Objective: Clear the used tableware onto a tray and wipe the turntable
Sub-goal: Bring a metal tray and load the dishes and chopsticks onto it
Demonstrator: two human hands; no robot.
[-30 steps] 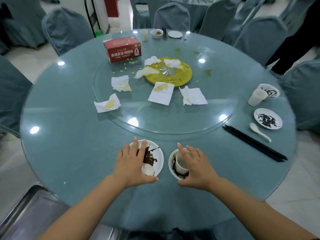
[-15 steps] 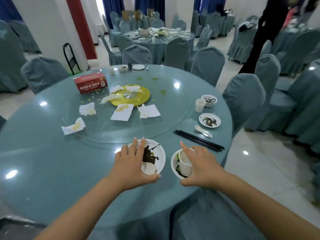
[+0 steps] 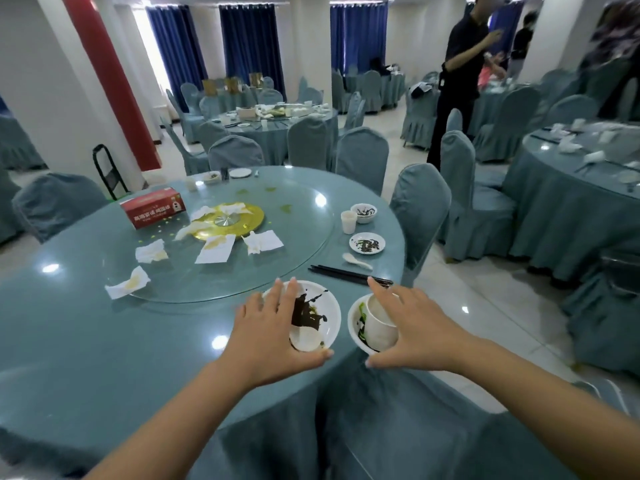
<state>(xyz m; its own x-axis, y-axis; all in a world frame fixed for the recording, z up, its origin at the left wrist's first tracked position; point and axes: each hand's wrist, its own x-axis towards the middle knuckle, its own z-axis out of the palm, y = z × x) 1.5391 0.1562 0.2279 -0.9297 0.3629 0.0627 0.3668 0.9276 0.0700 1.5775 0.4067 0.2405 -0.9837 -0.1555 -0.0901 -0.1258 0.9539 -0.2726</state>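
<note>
Hands on used tableware at the table's edge.
Left hand point(image 3: 273, 336) grips the plate point(image 3: 320, 315); right hand point(image 3: 415, 332) grips the bowl point(image 3: 356, 336).

Both forearms are bare right up to where they leave view, with no sleeve edge showing on either. The left hand point(image 3: 268, 336) wears no glove, ring, watch or band at the wrist. The right hand point(image 3: 414, 329) is just as plain, its nails short and unpainted with pale tips.
</note>
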